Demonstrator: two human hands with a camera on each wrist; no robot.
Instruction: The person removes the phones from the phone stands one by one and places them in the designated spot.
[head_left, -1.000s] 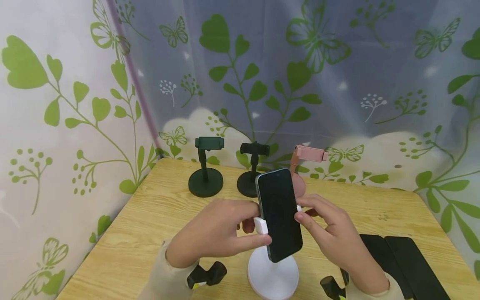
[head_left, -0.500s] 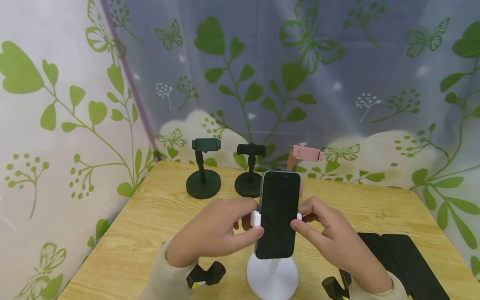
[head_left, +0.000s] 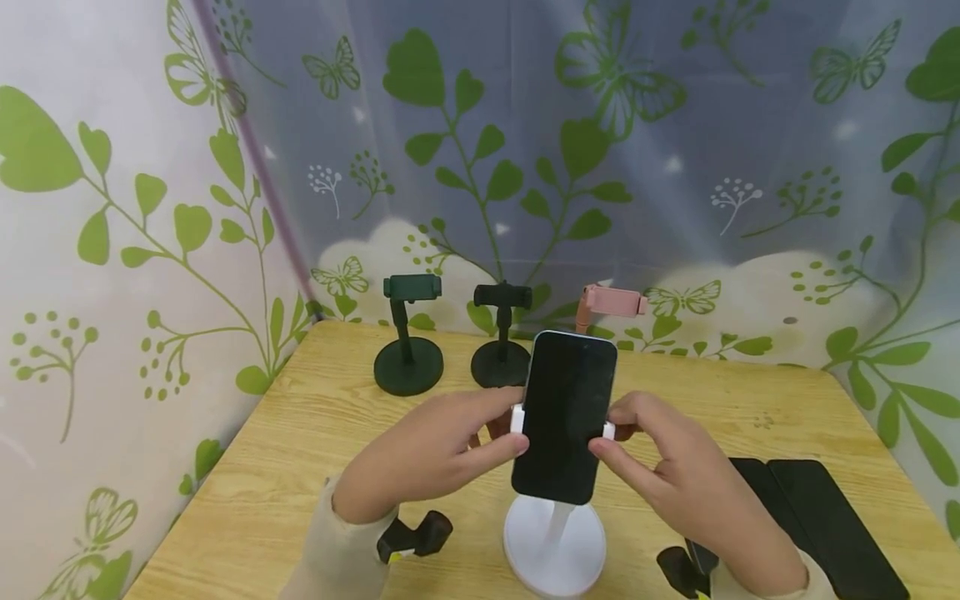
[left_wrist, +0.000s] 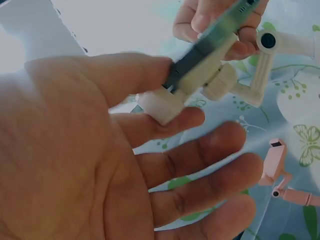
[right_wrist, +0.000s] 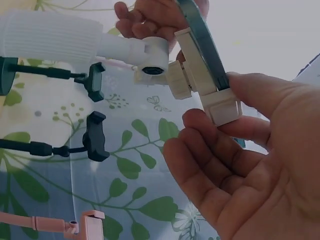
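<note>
In the head view a smartphone (head_left: 566, 417) with a dark screen stands near upright, its top leaning slightly right. It sits in the clamp of a white phone stand (head_left: 555, 546) with a round base. My left hand (head_left: 435, 450) pinches the clamp's left end between thumb and index finger, the thumb at the phone's edge. On the other side my right hand (head_left: 682, 475) pinches the right end likewise. Both wrist views show the white clamp end (left_wrist: 162, 105) between thumb and index finger, and the jointed arm (right_wrist: 154, 55) behind the phone.
Along the table's (head_left: 247, 475) back stand a green phone stand (head_left: 408, 367), a black phone stand (head_left: 501, 362) and a pink phone stand (head_left: 617, 302), partly hidden by the phone. Flat dark phones (head_left: 832, 517) lie at the right, partly behind my right forearm. A patterned curtain (head_left: 660, 167) hangs behind.
The phone and clamp have turned from leaning left, through upright, to leaning slightly right. Both hands have kept their grip on the clamp ends, and the white base has shifted slightly right in view.
</note>
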